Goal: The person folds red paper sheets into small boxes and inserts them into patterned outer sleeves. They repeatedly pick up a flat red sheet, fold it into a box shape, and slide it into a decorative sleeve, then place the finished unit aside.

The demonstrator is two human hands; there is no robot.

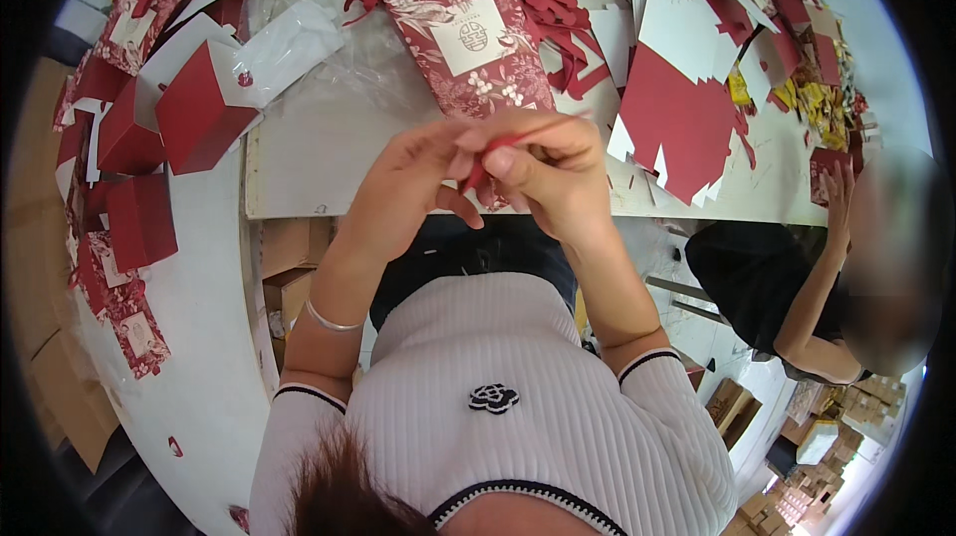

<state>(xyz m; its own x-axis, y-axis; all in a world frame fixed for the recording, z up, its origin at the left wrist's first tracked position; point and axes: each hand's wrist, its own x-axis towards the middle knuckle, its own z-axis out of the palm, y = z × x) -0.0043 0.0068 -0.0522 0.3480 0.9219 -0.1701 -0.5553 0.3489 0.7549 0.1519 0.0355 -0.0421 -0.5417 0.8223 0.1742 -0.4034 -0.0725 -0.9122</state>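
Pinching a thin red paper strip (498, 152) with both my left hand (403, 187) and right hand (553, 182), fingers shut tight on it, I hold it above the white table's (299, 167) near edge to see it well.

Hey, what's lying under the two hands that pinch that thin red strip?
Under the left hand and right hand, which pinch the red strip, lies a floral red flat box blank on the white table. Its near end is covered by the hands.

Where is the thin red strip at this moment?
In the head view, centre: the thin red strip is pinched between the left hand and right hand, above the white table edge.
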